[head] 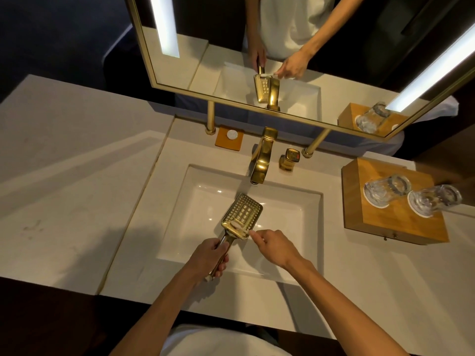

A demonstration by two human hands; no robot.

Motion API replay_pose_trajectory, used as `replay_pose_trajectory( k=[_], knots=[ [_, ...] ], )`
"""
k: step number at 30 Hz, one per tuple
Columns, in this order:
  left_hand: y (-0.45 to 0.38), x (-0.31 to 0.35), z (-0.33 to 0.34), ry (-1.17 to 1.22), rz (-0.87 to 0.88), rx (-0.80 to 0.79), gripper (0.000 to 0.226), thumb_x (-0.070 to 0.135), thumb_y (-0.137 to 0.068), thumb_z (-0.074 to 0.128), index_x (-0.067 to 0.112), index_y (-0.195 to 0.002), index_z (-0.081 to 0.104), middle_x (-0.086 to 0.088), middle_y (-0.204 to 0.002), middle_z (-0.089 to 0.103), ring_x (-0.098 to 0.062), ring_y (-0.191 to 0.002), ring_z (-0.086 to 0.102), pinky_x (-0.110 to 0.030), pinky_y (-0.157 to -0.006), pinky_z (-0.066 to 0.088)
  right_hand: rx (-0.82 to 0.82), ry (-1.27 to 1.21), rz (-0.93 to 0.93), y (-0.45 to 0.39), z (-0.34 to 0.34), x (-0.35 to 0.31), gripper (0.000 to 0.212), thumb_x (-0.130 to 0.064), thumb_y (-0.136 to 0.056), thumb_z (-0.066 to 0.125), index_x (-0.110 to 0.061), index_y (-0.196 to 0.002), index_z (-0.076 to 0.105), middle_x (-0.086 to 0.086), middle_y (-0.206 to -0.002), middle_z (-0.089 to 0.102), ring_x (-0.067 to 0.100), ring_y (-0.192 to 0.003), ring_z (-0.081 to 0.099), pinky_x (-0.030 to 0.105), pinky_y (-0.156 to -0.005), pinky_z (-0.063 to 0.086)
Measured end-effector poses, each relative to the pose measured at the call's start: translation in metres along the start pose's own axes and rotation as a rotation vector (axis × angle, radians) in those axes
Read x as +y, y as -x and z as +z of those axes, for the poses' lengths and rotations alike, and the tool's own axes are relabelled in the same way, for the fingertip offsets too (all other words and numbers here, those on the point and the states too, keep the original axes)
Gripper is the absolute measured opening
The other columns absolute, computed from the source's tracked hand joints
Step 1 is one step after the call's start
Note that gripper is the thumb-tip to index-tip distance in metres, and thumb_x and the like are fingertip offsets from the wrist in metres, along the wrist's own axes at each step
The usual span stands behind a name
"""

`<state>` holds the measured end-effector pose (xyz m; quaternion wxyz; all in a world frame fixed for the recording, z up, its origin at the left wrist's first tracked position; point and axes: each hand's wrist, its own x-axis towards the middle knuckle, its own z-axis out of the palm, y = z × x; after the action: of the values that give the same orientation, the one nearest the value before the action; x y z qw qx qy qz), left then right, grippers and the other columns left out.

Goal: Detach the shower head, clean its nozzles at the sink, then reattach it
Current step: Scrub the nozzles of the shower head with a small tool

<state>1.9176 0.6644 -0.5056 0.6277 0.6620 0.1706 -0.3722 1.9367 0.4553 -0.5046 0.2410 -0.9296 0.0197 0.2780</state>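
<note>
A gold rectangular shower head is held over the white sink basin, nozzle face up. My left hand grips its handle at the basin's near edge. My right hand pinches a small white brush, likely a toothbrush, whose bristles lie across the lower part of the nozzle face. The gold faucet stands just beyond the head, with no water visible from it.
A gold tap handle sits right of the faucet. An orange coaster with a white disc lies to its left. A wooden block at right carries two upturned glasses. A gold-framed mirror hangs behind.
</note>
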Motion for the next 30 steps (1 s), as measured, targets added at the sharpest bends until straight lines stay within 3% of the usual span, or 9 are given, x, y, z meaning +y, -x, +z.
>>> replay_pose_trajectory(
  k=[5,11,18,25,30],
  knots=[
    [0.000,0.005,0.001,-0.019,0.012,0.011,0.025,0.023,-0.100,0.047,0.004,-0.086,0.057,-0.009,-0.068,0.058,-0.017,-0.048,0.049,-0.027,-0.043,0.042,-0.005,0.073,-0.038,0.007,0.011,-0.002,0.050,-0.061,-0.100,0.024,-0.033,-0.061,0.040,-0.010,-0.063,0.049,0.016,-0.064,0.050,0.036,-0.061,0.044],
    [-0.002,0.010,0.007,-0.022,0.022,0.002,0.026,0.022,-0.100,0.047,0.006,-0.081,0.056,-0.011,-0.069,0.057,-0.017,-0.049,0.050,-0.027,-0.043,0.042,0.144,-0.017,-0.012,0.002,0.018,-0.023,0.059,-0.061,-0.100,0.022,-0.025,-0.092,0.068,0.000,-0.085,0.069,0.021,-0.077,0.061,0.034,-0.063,0.048],
    [-0.003,0.007,0.006,0.073,0.016,0.009,0.025,0.024,-0.100,0.049,0.006,-0.083,0.055,-0.010,-0.067,0.056,-0.015,-0.046,0.048,-0.025,-0.041,0.040,0.157,0.140,-0.035,0.017,0.027,-0.010,0.051,-0.061,-0.101,0.018,-0.032,-0.066,0.040,-0.003,-0.069,0.058,0.021,-0.064,0.054,0.035,-0.060,0.047],
    [-0.004,0.006,0.007,0.088,0.016,0.011,0.027,0.026,-0.101,0.049,0.006,-0.082,0.054,-0.008,-0.066,0.056,-0.015,-0.046,0.048,-0.024,-0.040,0.039,0.142,0.187,-0.036,0.015,0.025,0.016,0.054,-0.063,-0.100,0.018,-0.029,-0.073,0.050,-0.006,-0.068,0.059,0.021,-0.069,0.060,0.034,-0.061,0.048],
    [-0.007,0.006,0.008,0.017,0.021,-0.014,0.027,0.025,-0.101,0.046,0.006,-0.084,0.054,-0.008,-0.066,0.056,-0.016,-0.047,0.048,-0.026,-0.042,0.041,0.143,0.161,-0.046,0.013,0.028,-0.003,0.052,-0.059,-0.101,0.020,-0.029,-0.079,0.056,-0.002,-0.074,0.063,0.022,-0.070,0.060,0.032,-0.060,0.043]
  ],
)
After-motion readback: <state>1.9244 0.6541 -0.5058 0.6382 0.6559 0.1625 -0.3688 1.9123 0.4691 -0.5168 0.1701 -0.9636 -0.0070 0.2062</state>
